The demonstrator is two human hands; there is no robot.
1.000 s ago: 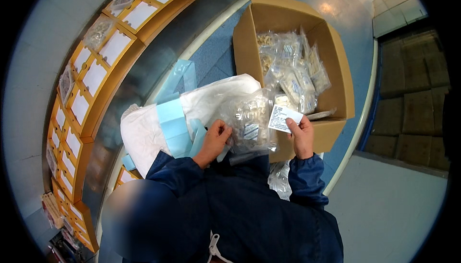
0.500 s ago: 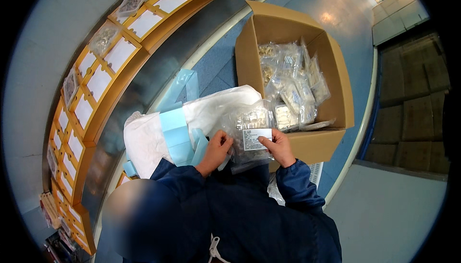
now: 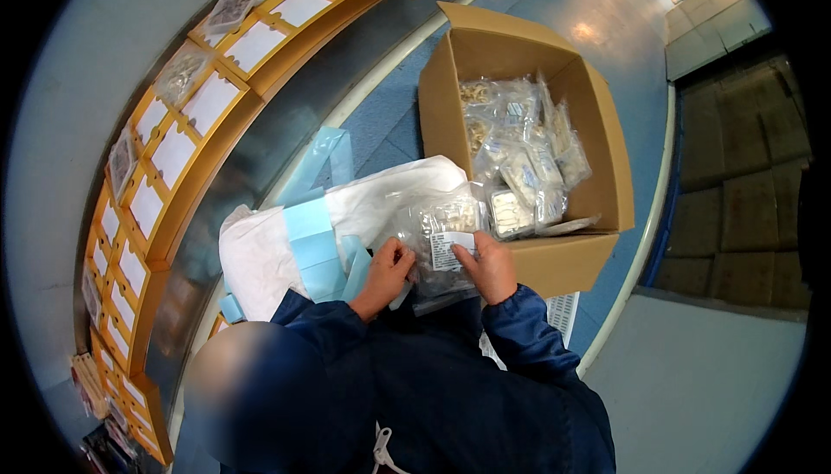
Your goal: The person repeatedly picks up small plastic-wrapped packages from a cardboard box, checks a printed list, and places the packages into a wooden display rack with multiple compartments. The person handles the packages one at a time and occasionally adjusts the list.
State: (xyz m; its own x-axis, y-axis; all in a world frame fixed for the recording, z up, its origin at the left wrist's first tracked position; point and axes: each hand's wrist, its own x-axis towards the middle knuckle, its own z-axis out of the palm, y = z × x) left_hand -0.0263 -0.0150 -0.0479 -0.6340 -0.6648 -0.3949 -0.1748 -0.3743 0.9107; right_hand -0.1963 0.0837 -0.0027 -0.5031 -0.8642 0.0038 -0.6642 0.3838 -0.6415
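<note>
A clear plastic bag (image 3: 430, 214) with pale pieces inside lies in front of my body. My left hand (image 3: 385, 273) pinches its left edge between thumb and fingers. On the bag's face is a white printed label (image 3: 446, 251). My right hand (image 3: 490, 268) grips the bag's right side, its thumb pressed on the label and its other fingers partly hidden. Just beyond the bag stands an open cardboard box (image 3: 563, 262), with several clear bags (image 3: 523, 175) of pale pieces in it.
A white cloth-like bundle (image 3: 251, 249) with a light blue band (image 3: 313, 245) lies to the left. Yellow racks (image 3: 221, 115) with white cards curve along the left wall. Brown boxes (image 3: 757, 214) are stacked at the right. Blue flooring (image 3: 645, 67) runs behind the open box.
My right hand has shifted slightly left, and the label now sits at a steeper tilt beneath its thumb. The left hand keeps its pinch on the bag. The whole view has shifted a little.
</note>
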